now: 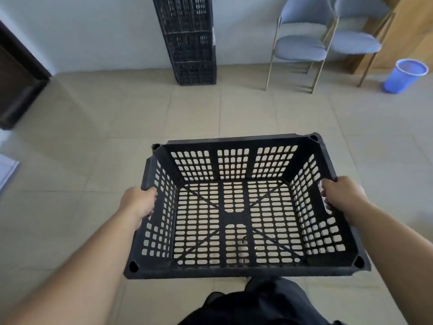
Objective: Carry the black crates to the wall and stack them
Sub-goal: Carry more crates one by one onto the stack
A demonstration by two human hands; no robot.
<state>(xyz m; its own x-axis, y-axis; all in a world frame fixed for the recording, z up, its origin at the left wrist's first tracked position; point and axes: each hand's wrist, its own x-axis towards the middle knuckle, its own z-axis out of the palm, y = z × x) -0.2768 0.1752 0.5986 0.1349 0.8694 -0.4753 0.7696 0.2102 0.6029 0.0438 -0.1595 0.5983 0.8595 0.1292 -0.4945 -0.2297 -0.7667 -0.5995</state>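
Observation:
I hold an empty black slotted crate [236,146] level in front of me, above the tiled floor. My left hand [138,202] grips its left side wall at the handle. On the right side wall, my right hand [339,195] has its fingers hooked through the handle slot. Straight ahead, a tall stack of black crates [189,41] stands against the pale wall; its top is cut off by the frame.
Two grey folding chairs [302,45] stand right of the stack, with a blue plastic bin [405,76] and wooden furniture [412,31] beyond them. A dark door frame [18,73] is at the left. Beige floor tiles lie between me and the stack.

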